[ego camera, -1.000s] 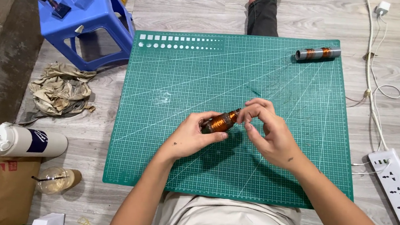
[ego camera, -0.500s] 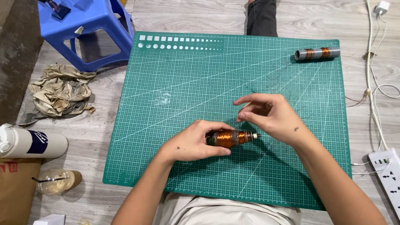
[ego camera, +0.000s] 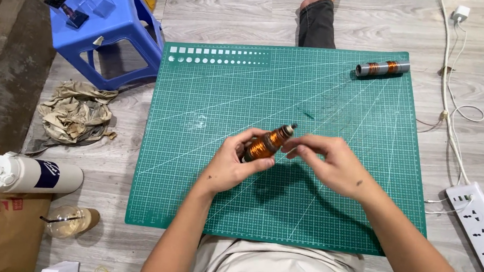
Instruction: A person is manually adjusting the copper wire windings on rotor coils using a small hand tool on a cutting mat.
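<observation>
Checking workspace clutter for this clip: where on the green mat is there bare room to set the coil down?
The cutting mat is bare left of the left hand, and between the hands and the second coil. The middle is taken by both hands, right hand, around the copper coil.

The copper-wound coil (ego camera: 266,145) now tilts upward in the left hand (ego camera: 233,166), no longer level. The right hand (ego camera: 334,165) sits lower, its fingertips beside the coil's tip.
</observation>
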